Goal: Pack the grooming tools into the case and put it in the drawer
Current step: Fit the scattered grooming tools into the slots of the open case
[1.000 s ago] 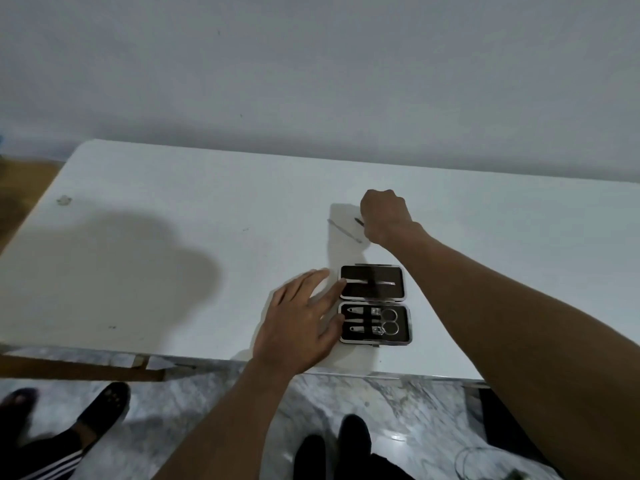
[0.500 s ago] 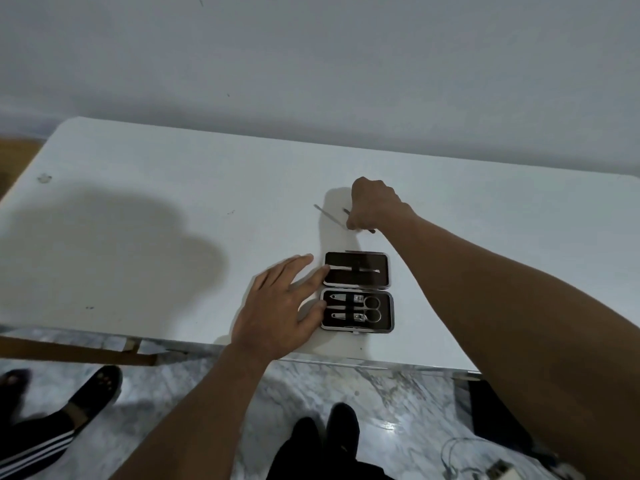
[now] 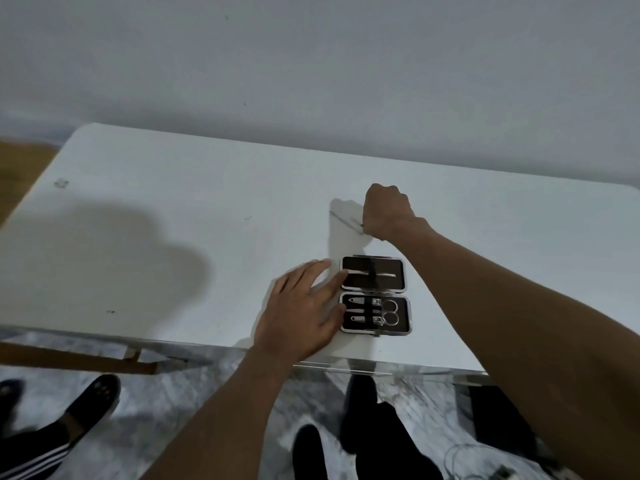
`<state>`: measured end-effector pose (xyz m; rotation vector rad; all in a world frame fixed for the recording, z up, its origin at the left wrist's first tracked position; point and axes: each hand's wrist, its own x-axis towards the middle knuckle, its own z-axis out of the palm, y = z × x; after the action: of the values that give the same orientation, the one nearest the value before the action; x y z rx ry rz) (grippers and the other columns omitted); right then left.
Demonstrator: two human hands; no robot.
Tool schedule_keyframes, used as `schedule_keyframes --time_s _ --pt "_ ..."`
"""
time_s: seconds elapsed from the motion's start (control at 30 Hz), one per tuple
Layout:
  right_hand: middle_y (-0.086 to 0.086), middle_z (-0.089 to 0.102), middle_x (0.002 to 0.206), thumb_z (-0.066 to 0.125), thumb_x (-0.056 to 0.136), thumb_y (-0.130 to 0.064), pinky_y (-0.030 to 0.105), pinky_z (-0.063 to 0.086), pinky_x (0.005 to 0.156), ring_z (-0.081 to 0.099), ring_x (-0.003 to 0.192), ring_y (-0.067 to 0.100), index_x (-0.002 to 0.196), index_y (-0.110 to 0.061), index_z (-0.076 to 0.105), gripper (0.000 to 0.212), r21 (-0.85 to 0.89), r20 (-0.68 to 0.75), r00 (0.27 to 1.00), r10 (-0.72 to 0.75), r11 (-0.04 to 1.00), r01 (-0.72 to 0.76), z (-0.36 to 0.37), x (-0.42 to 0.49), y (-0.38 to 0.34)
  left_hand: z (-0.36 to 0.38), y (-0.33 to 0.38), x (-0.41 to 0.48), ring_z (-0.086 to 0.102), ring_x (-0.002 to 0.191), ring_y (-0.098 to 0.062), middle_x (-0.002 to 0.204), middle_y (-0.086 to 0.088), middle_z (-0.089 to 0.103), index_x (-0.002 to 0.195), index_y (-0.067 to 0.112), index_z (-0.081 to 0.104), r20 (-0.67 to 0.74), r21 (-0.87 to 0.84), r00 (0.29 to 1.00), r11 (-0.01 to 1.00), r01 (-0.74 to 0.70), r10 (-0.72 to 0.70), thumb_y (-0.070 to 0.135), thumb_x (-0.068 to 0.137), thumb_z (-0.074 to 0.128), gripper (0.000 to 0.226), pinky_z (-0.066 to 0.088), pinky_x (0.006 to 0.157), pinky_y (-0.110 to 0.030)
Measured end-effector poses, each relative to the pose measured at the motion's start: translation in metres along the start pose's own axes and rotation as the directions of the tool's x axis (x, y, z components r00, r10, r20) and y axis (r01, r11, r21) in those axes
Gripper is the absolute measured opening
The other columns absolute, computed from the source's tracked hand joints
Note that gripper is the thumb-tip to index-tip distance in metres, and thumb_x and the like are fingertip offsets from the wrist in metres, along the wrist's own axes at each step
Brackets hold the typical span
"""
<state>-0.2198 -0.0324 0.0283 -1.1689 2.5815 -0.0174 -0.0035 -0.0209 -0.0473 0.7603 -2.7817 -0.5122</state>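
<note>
Now, the lines run from the grip outward.
Right grip: the right hand (image 3: 386, 211) is curled into a fist on the worktop (image 3: 173, 209), knuckles up; its fingertips are hidden, so I cannot tell for certain what it holds, though a thin metal tool (image 3: 344, 221) pokes out from under its near-left side.
Just changed: across the last second the fist has barely shifted on that tool, which stays flat on the surface; the view itself has swung a little.
Meaning: in my judgement the pick-up is not finished, so this tool is yet to be packed.
Left grip: nearer the person than the fist, the left hand (image 3: 301, 313) lies open and flat, gripping nothing, its fingertips (image 3: 341, 273) touching the left edge of the case (image 3: 374, 294).
Case: it lies open just this side of the fist, one tool strapped in the far half, clippers and scissors in the near half.
Drawer: not in view.
Surface: plain white, with a broad shadow well left of both hands.
Room: a bare pale wall behind, marbled floor and dark shoes below.
</note>
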Motion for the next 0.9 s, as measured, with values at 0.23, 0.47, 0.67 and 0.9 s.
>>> schedule_keyframes --time_s 0.23,0.47,0.67,0.9 --pt "0.01 0.054 0.08 0.083 0.068 -0.018 0.031 0.045 0.067 0.056 0.078 0.031 0.07 -0.009 0.046 0.038 0.041 0.15 0.988 -0.028 0.999 0.022 -0.009 0.009 -0.001 -0.001 0.001 0.0 0.034 0.137 -0.014 0.147 0.004 0.044 0.139 0.035 0.046 0.007 0.015 1.0 1.0 -0.011 0.01 0.051 0.093 0.038 0.049 0.026 0.108 -0.032" --pt "0.004 0.052 0.06 0.079 0.066 -0.018 0.028 0.044 0.059 0.059 0.068 0.029 0.061 -0.013 0.044 0.036 0.082 0.177 0.984 -0.034 0.996 0.02 -0.004 0.008 0.005 -0.002 0.003 0.0 0.036 0.136 -0.012 0.145 0.006 0.046 0.138 0.036 0.047 -0.009 -0.014 1.0 1.0 0.011 -0.011 0.048 0.091 0.044 0.048 0.027 0.108 -0.029" --pt "0.008 0.056 0.076 0.078 0.069 -0.017 0.029 0.044 0.062 0.057 0.073 0.03 0.069 -0.009 0.047 0.032 0.073 0.143 0.989 -0.027 0.997 0.017 -0.004 0.002 0.003 -0.001 0.003 0.0 0.038 0.135 -0.011 0.145 0.007 0.046 0.136 0.036 0.048 -0.031 -0.006 1.0 1.0 0.003 -0.003 0.047 0.09 0.045 0.048 0.031 0.107 -0.031" --pt "0.014 0.065 0.095 0.067 0.075 -0.014 0.032 0.051 0.076 0.064 0.093 0.035 0.096 -0.005 0.063 0.023 0.159 0.084 0.996 -0.042 0.987 0.028 -0.002 -0.007 0.011 -0.001 0.002 0.0 0.039 0.134 -0.012 0.144 0.006 0.047 0.136 0.034 0.05 -0.049 0.006 0.999 1.0 -0.011 0.011 0.046 0.089 0.045 0.049 0.034 0.105 -0.033"
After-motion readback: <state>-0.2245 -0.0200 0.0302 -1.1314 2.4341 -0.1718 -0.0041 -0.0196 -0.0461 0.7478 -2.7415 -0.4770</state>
